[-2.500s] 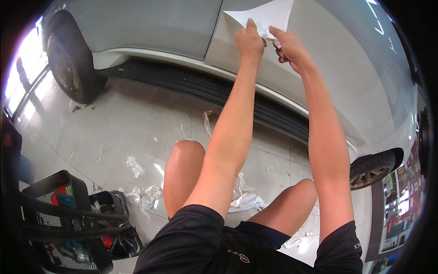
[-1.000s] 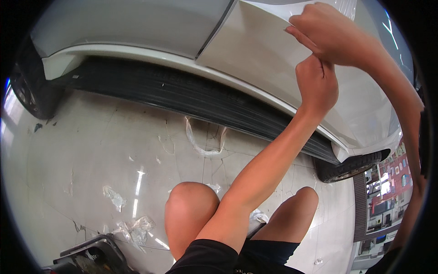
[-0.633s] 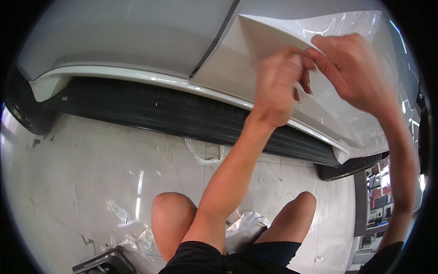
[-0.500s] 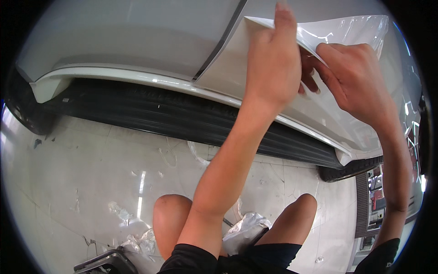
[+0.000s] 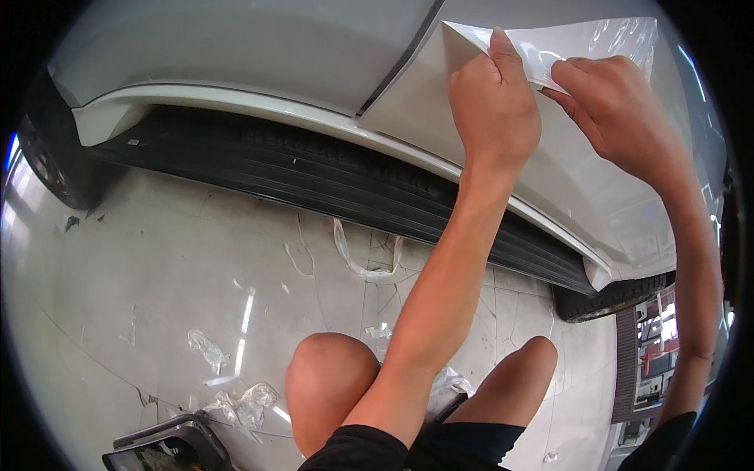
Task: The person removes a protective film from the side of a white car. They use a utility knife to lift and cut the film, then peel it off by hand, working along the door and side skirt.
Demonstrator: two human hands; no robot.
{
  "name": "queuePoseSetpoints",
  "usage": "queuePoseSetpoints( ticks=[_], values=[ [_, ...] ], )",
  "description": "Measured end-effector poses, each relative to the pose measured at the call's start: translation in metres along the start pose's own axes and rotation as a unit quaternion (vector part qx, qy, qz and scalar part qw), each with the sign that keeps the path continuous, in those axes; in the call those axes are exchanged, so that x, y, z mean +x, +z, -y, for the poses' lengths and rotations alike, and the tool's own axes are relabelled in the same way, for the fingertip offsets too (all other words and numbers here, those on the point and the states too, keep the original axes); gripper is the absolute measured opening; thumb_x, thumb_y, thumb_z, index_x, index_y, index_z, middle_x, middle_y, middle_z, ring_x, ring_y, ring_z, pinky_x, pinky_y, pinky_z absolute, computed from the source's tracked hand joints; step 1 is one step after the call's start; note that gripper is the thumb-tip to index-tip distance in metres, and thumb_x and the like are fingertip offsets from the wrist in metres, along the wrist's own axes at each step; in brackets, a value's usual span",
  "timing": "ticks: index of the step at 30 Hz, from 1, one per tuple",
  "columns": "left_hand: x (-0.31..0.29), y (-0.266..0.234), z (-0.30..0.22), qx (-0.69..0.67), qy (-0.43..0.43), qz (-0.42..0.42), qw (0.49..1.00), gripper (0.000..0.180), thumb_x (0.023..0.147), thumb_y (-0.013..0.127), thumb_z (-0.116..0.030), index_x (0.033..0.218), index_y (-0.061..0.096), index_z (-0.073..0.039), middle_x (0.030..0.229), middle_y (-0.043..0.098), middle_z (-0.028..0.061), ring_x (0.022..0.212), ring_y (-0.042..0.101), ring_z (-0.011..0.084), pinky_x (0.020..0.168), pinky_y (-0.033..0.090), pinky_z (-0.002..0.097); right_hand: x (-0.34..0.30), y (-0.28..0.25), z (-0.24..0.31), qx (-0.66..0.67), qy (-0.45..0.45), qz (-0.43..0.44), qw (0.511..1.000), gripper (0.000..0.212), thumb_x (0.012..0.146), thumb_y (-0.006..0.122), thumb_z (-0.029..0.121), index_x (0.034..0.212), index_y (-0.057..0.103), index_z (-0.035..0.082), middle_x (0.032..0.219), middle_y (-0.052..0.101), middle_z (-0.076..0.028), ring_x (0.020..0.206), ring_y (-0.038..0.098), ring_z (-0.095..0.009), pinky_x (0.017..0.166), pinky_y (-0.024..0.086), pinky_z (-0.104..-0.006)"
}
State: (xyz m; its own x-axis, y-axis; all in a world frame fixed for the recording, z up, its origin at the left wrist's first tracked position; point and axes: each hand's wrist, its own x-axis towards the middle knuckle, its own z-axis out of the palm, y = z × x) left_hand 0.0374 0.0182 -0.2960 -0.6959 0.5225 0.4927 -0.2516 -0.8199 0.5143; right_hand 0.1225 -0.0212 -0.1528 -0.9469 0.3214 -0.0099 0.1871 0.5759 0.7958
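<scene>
A glossy, see-through sheet of film [image 5: 581,39] stands partly lifted off the light-coloured car door [image 5: 565,192], wrinkled toward its right end. My left hand [image 5: 496,114] is closed on the film's free edge, thumb pointing up. To its right, my right hand [image 5: 616,110] pinches the same edge between thumb and fingers. Part of the left hand's grip is hidden behind the hand itself. Left of the film's corner runs the dark door gap [image 5: 397,63].
Below the door runs a black running board [image 5: 275,161] under a pale sill, between two wheels. Scraps of crumpled film [image 5: 247,404] and a looped strip [image 5: 365,271] lie on the tiled floor. A black plastic object [image 5: 169,443] stands lower left, near my knee.
Both hands have come closer to level with each other, still on the film edge. My left hand has moved slightly right and down. The view has shifted a little.
</scene>
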Motion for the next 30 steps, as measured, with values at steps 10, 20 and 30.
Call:
queuePoseSetpoints(
  ticks=[10, 20, 30],
  values=[
    [-0.023, 0.004, -0.013, -0.005, -0.025, -0.028, 0.999, 0.063, 0.112, 0.034, -0.030, 0.059, 0.048, 0.001, 0.048, 0.044, 0.0113, 0.047, 0.039, 0.0285, 0.051, 0.033, 0.0447, -0.002, -0.014, 0.010, -0.037, -0.023, 0.022, 0.999, 0.014, 0.088, 0.068, 0.007, 0.094, 0.057, 0.001, 0.083, 0.060, -0.017, 0.081, 0.060, -0.040, 0.075, 0.046, -0.0481],
    [-0.053, 0.011, -0.018, -0.203, -0.140, -0.044, 0.968, 0.056, 0.113, 0.037, -0.034, 0.066, 0.043, -0.003, 0.057, 0.041, -0.0025, 0.055, 0.033, 0.0092, 0.051, 0.028, 0.0328, -0.018, -0.006, -0.001, -0.102, -0.081, -0.002, 0.992, 0.007, 0.082, 0.065, 0.005, 0.083, 0.058, 0.003, 0.082, 0.061, -0.013, 0.075, 0.063, -0.033, 0.068, 0.048, -0.0424],
    [-0.067, 0.001, -0.008, -0.228, -0.171, -0.016, 0.959, 0.056, 0.110, 0.042, -0.045, 0.065, 0.040, -0.012, 0.058, 0.040, -0.0050, 0.050, 0.036, 0.0046, 0.043, 0.028, 0.0243, -0.042, 0.020, 0.087, 0.615, 0.430, -0.150, 0.643, 0.030, 0.096, 0.065, 0.029, 0.086, 0.060, 0.001, 0.076, 0.056, -0.002, 0.069, 0.054, -0.011, 0.059, 0.043, -0.0272]
  ],
)
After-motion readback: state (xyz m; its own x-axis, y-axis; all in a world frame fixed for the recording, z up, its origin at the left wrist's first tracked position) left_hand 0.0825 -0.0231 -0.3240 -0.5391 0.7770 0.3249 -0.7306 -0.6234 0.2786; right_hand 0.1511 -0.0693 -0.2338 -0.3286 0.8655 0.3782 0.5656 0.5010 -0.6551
